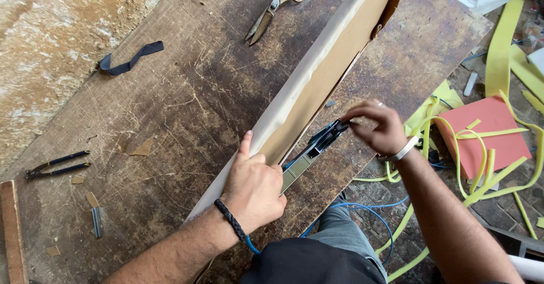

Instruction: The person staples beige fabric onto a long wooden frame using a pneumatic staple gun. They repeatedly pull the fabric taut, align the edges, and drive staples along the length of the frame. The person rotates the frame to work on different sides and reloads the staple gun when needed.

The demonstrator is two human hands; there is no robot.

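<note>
My left hand (253, 186) grips the near end of a metal staple gun (309, 153) and presses against a long cardboard panel wrapped in pale fabric (317, 68) that lies across the worn wooden table (181, 108). My right hand (378, 126) pinches the dark front end of the staple gun with its fingertips. A blue air hose (354, 207) runs from below my left wrist toward the floor.
Scissors (275, 7) lie at the table's far edge. Dark pincers (55, 165) and a black strap (130, 58) sit at the left. Yellow foam strips (498, 46) and a pink foam block (490, 134) litter the floor at right.
</note>
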